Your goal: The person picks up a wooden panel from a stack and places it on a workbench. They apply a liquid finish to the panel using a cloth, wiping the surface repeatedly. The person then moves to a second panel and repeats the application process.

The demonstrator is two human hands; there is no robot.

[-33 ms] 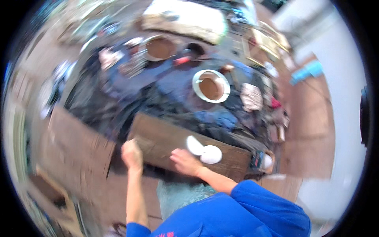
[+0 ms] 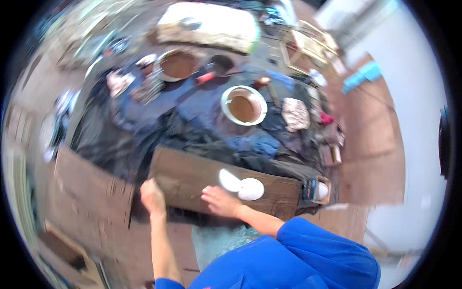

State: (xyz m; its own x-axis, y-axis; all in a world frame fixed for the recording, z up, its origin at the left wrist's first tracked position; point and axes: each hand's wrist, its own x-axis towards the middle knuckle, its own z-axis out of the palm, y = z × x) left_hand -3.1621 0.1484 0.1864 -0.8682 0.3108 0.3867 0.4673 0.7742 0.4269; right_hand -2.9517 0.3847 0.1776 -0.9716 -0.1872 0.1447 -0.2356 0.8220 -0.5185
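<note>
A dark brown wooden board (image 2: pixel 180 171) lies crosswise in front of me, its right end a little nearer. My left hand (image 2: pixel 153 197) is closed at the board's left end, fingers curled against its edge; blur hides the exact grip. On the board's near side, my right hand (image 2: pixel 221 201) rests with fingers outstretched, holding nothing that I can see. Just beyond and right of those fingers are a round white piece (image 2: pixel 251 189) and a narrower oval white piece (image 2: pixel 229 180), touching or overlapping. Their kind is unclear.
Dark, crumpled cloth (image 2: pixel 103 139) spreads beyond the board. On it stand a white basin (image 2: pixel 263 108) with brown contents, another brown-filled basin (image 2: pixel 161 72) and a dark pan (image 2: pixel 221 64). A small box (image 2: pixel 308 190) holding something white sits by the board's right end.
The whole view has shifted slightly, with most things appearing a little farther left. Both hands keep nearly the same places on the board, and the white pieces stay put on it.
</note>
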